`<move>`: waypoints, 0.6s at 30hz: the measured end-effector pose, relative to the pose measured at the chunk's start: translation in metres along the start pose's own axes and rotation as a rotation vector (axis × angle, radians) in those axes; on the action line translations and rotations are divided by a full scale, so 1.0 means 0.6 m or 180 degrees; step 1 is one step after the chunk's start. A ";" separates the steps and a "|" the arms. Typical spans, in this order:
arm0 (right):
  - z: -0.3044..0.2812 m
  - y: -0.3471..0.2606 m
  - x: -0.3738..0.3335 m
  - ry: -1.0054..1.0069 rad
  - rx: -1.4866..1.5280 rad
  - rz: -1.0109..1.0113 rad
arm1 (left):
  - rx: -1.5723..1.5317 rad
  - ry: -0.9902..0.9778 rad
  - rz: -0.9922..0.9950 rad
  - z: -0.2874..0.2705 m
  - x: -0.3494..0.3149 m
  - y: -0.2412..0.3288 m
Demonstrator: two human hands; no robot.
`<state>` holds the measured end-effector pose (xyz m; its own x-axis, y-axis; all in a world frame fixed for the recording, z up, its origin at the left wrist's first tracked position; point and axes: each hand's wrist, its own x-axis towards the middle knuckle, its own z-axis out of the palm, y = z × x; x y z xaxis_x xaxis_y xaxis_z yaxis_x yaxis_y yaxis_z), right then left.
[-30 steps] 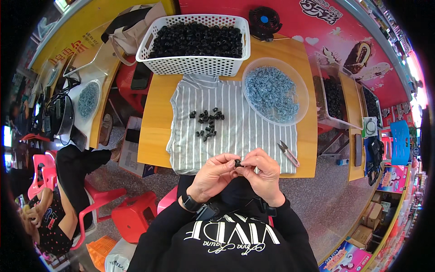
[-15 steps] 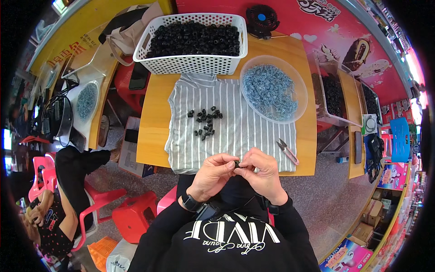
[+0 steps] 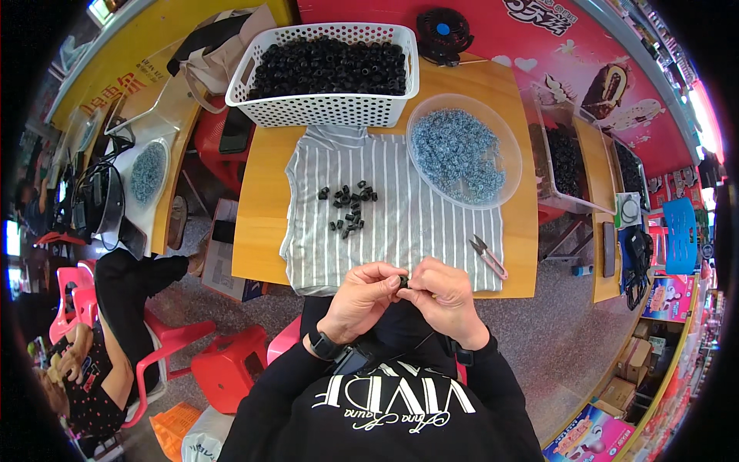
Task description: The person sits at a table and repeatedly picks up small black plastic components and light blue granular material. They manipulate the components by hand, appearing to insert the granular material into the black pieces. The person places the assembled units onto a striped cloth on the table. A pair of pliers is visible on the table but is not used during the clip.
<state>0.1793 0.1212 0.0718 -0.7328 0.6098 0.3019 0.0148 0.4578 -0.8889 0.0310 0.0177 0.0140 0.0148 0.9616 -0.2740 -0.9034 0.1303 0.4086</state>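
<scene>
Between my two hands, just off the table's near edge, is a small black plastic piece (image 3: 403, 282). My left hand (image 3: 365, 299) pinches it between thumb and fingers. The fingertips of my right hand (image 3: 443, 296) press together at its right side; whether they hold a separate small part is hidden. A loose group of similar black pieces (image 3: 354, 206) lies on a grey and white striped cloth (image 3: 400, 231) in front of me. Thread snips (image 3: 489, 259) with a pink handle rest on the cloth, right of my right hand.
A white perforated basket (image 3: 323, 110) full of black pieces stands at the back. Right of it is a round clear tub (image 3: 512, 173) of small bluish clear parts. A black fan (image 3: 444, 35) sits behind. Red stools (image 3: 225, 369) and another seated person (image 3: 85, 369) are at the left.
My right hand's fingers have shifted slightly at the black piece, while my left hand keeps its pinch. The seated person's hand at the left has moved.
</scene>
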 end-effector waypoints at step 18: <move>-0.025 -0.009 -0.008 -0.0786 0.0438 0.0765 | 0.1190 -0.0425 -0.0263 0.009 -0.006 0.027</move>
<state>0.1932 0.1256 0.0801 -0.8618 0.5073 0.0016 0.1271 0.2191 -0.9674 0.0186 0.0179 0.0261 0.1587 0.9639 -0.2137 -0.6791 0.2637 0.6851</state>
